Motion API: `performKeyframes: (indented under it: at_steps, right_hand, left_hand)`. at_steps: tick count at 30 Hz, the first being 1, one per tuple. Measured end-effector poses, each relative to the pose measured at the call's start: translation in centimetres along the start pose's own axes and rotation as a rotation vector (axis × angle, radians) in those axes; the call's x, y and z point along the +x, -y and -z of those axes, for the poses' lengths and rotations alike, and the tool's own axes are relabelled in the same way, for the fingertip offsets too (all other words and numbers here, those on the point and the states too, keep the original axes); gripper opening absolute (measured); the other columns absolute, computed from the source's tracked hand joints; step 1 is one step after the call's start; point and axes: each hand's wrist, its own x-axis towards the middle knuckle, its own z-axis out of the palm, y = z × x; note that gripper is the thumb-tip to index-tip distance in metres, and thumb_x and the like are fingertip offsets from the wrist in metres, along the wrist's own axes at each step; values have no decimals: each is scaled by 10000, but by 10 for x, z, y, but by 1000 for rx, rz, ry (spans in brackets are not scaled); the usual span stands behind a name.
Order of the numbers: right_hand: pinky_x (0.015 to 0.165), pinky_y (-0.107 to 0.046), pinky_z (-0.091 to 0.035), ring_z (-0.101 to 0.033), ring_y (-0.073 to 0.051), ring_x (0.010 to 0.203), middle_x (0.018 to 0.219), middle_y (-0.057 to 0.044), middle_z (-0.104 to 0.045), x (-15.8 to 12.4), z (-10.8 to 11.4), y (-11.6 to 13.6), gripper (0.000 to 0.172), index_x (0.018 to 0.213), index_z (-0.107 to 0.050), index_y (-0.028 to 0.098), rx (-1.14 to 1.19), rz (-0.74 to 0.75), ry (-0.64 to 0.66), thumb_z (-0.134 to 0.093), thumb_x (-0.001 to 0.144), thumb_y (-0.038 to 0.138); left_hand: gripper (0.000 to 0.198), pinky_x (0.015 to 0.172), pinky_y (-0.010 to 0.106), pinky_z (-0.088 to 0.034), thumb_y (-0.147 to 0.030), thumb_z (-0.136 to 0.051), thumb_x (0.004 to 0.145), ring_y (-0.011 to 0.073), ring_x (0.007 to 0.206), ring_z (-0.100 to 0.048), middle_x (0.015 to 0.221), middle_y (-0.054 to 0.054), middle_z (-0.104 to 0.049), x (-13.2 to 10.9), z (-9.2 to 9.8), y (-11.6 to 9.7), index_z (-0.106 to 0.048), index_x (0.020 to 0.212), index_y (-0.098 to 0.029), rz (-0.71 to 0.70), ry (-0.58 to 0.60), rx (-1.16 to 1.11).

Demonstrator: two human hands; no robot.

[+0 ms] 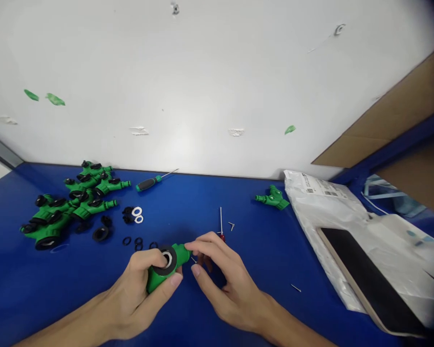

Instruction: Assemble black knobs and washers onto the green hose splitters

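Note:
My left hand [137, 299] grips a green plastic hose connector [158, 275], whose open end faces up with a black rubber ring and white washer inside. My right hand [231, 284] hovers beside it, the forefinger touching the connector's narrow green end. A thin metal pin [193, 259] shows between that forefinger and thumb, and I cannot tell whether it is held. Just beyond my right hand lies a red-handled small screwdriver [221, 236], its handle partly hidden by my fingers.
A heap of green connectors [70, 205] lies left on the blue work surface [75, 299], near black rings [138, 243], white washers [137, 214] and a green-handled screwdriver [150, 183]. A Y-shaped connector [275, 198], a white plastic bag [321, 202] and a black slab [365, 279] sit right.

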Motion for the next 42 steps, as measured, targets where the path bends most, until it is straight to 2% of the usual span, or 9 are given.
performKeyframes:
  at_steps: [5,12,15,19,24,30,36,39,42]
  right_hand:
    - [752,-298,-532,-562,-151,878,1067,-64,-568,-1,-1,-2,386,1298,-516,234,-19,-5,15,-504,942,87]
    - [720,-284,-534,-558,-136,822,1064,-51,-561,-2,-3,-2,368,1292,-522,257,-36,-42,68,-489,958,107]
    - [717,-279,-537,-559,-139,831,1045,-52,-555,-2,-2,-2,374,1299,-512,245,-51,-23,49,-493,954,103]
    - [790,-319,-543,-558,-177,941,1112,-100,-523,-2,1,0,426,1322,-488,183,-147,147,-41,-500,915,58]
    - [862,-382,-529,-536,-221,1008,1132,-127,-536,2,6,8,337,1209,-544,141,-215,351,23,-542,885,50]
    - [719,-337,-543,-556,-196,857,998,-102,-592,7,5,13,186,1114,-558,161,-215,268,84,-525,936,116]
    - [683,-316,-546,-603,-190,832,998,-86,-622,2,7,10,252,1149,-548,214,-202,231,81,-567,912,131]
    - [707,-307,-550,-626,-181,837,999,-68,-646,4,9,3,275,1216,-520,236,-44,131,-32,-527,948,175]
    - [671,-277,-525,-621,-154,767,912,-40,-653,16,11,-4,162,1085,-594,229,10,-18,-151,-471,988,188]
  left_hand:
    - [298,546,229,-460,-93,-550,919,116,596,-567,749,-21,-587,9,0,-6,-457,1150,-256,28,12,47]
    - [177,427,203,-259,-132,-521,951,67,443,-270,587,-102,-321,16,4,-5,-477,1085,-239,116,48,94]
    - [175,460,214,-286,-151,-515,951,76,475,-306,636,-86,-367,15,5,-7,-446,1081,-246,103,82,146]
    - [286,511,233,-337,-147,-508,935,91,523,-371,725,-59,-437,14,4,-13,-345,1140,-263,52,146,148]
    - [450,496,217,-324,-110,-492,914,91,515,-383,708,-78,-404,13,1,-17,-224,1232,-282,138,317,3]
    - [449,539,232,-366,-223,-557,936,111,576,-487,733,-59,-522,13,3,-16,-274,1281,-275,403,446,-39]
    - [344,522,234,-325,-248,-589,917,104,567,-479,738,-48,-551,13,1,-13,-368,1180,-240,404,391,-70]
    - [318,518,235,-324,-232,-596,907,98,552,-455,724,-51,-532,16,1,-16,-383,1143,-230,390,361,-113]
    - [269,497,227,-312,-207,-563,918,84,519,-408,698,-62,-494,20,1,-19,-382,1116,-220,389,325,-206]
